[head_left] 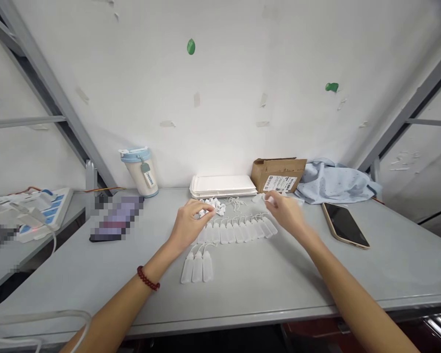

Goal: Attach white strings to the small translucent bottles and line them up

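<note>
My left hand [191, 223] is closed in a pinch beside a pile of small white pieces [219, 206]; I cannot make out what lies between its fingertips. Farther right, my right hand [286, 212] also has its fingers pinched together, near some small pale pieces [257, 197] in front of the cardboard box. Whatever it grips is hidden or too small to name. Between the hands runs a row of small translucent bottles [238, 232] with white cords at their tops. Three more such bottles [197, 268] lie nearer the front edge. Loose white cords [235, 202] lie behind the row.
White trays [223, 185] are stacked against the wall, beside a cardboard box [279, 172] and a light blue cloth [334, 181]. A lidded cup [141, 174] stands back left. One phone [345, 225] lies at right; a blurred purple item [119, 218] and a power strip [53, 211] are at left.
</note>
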Demonstrator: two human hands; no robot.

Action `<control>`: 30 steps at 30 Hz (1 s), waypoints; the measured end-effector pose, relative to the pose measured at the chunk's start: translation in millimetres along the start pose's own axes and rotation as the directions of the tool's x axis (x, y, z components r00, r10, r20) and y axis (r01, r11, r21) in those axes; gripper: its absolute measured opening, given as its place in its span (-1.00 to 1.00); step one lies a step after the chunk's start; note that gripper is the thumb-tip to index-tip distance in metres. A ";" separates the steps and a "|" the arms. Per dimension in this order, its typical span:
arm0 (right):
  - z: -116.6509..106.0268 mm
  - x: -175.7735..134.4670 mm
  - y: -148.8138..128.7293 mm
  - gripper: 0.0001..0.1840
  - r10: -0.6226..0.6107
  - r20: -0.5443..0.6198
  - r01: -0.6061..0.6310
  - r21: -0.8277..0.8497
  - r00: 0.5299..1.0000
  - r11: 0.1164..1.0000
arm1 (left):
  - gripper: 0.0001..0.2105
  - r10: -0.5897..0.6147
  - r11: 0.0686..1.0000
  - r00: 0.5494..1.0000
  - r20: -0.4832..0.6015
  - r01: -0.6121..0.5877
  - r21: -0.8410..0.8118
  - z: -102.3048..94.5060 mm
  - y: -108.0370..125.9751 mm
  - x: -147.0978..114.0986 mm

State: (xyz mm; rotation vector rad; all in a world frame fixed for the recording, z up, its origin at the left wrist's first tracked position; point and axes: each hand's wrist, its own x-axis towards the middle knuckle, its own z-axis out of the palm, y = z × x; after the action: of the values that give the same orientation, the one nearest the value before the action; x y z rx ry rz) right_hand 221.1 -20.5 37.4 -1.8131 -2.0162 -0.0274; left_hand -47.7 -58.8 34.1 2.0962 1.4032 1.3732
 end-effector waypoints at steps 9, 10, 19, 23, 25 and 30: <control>30.0 -38.2 -56.1 -0.85 -0.425 -0.115 0.394 0.640 0.898 0.660 | -0.96 -0.033 0.999 0.999 -0.034 0.032 -0.036 4.5 11.0 -5.2; 30.5 -40.8 -58.8 -0.84 -0.431 -0.106 0.388 0.658 0.896 0.645 | -0.95 -0.026 0.999 0.999 -0.034 0.025 -0.040 5.3 11.8 -5.9; 23.2 -45.6 -62.5 -0.66 -0.452 0.025 0.306 0.702 0.892 0.643 | -0.92 0.152 0.988 0.988 -0.006 -0.152 -0.017 11.3 17.1 -11.0; 22.5 -46.5 -63.3 -0.60 -0.456 0.001 0.327 0.696 0.890 0.640 | -0.89 0.297 0.954 0.955 -0.002 -0.297 0.045 13.2 14.2 -12.2; 23.2 -46.0 -63.1 -0.59 -0.471 -0.014 0.349 0.689 0.882 0.635 | -0.86 0.364 0.929 0.931 0.011 -0.364 0.069 14.4 12.4 -13.0; 26.0 -43.9 -60.9 -0.64 -0.490 -0.038 0.383 0.676 0.871 0.629 | -0.81 0.406 0.909 0.910 0.089 -0.412 0.062 13.6 11.7 -14.5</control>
State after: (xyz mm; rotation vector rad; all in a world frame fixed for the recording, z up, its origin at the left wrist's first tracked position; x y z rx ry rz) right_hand 157.7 -63.2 15.7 -0.8637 -2.1357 0.6339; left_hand -31.1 -73.0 26.7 2.5741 1.0395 1.3784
